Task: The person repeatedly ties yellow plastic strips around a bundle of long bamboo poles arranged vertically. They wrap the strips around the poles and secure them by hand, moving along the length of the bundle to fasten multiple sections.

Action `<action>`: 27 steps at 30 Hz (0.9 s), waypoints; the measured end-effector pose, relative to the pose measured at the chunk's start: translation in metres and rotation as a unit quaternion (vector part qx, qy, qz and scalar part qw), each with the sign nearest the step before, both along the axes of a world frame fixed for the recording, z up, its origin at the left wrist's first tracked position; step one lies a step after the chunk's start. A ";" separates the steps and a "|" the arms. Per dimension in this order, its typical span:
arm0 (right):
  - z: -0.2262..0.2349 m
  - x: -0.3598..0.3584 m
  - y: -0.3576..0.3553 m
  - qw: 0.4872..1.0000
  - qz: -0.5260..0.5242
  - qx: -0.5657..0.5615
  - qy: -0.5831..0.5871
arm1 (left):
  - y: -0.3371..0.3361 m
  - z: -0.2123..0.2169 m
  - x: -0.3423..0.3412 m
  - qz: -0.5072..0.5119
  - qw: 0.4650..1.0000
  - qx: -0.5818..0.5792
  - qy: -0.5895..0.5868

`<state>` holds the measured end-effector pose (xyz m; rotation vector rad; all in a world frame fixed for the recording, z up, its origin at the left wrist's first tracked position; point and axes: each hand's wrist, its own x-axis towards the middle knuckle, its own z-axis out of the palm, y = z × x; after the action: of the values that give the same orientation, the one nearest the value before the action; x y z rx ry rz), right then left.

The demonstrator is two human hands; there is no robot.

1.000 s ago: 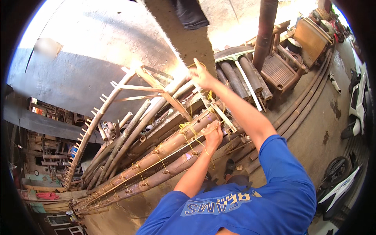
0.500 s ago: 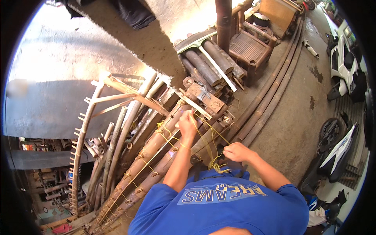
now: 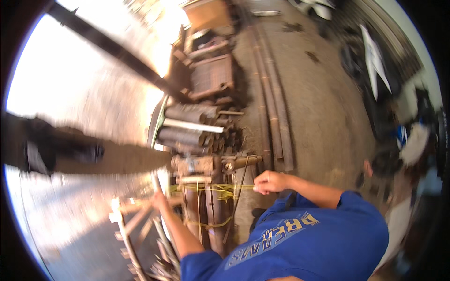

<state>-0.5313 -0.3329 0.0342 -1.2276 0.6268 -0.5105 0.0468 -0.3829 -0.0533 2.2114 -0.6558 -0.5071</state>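
Observation:
My right hand is closed in a fist on yellow string, which stretches leftward from it almost straight. At the other side, my left hand is raised near the string's left end; motion blur smears its fingers, so its grip is unclear. A loose yellow bunch hangs from the string midway between the hands. Below it lie two thick brown bamboo poles, side by side, with yellow ties across them. Just beyond the string, a brown wooden block sits at the poles' far end.
Cut bamboo lengths are stacked beyond the block, with a slatted bamboo chair behind them. Long bamboo poles lie along the concrete floor. A rough post stands at left, above a pegged wooden frame.
The view has swung right. My hands have moved farther apart, and the string that hung slack and looped is now drawn nearly straight across the poles.

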 end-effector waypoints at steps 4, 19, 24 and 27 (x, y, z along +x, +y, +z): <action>-0.004 -0.015 -0.008 0.937 -0.162 0.072 -0.301 | 0.037 0.100 0.009 -0.151 0.985 -0.074 0.038; 0.101 0.089 -0.021 0.892 0.248 -0.141 -0.350 | 0.052 0.257 -0.290 -0.357 0.833 -0.212 0.366; 0.072 0.059 -0.034 0.887 0.240 0.043 -0.392 | 0.077 0.254 -0.270 -0.232 0.822 -0.274 0.441; 0.066 0.044 -0.026 0.916 0.135 0.106 -0.363 | 0.064 0.215 -0.187 -0.206 0.618 -0.342 0.677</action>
<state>-0.4877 -0.3587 0.1004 -0.8113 -0.1224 -0.5985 -0.1403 -0.3193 0.1621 0.4918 -0.3334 -1.5805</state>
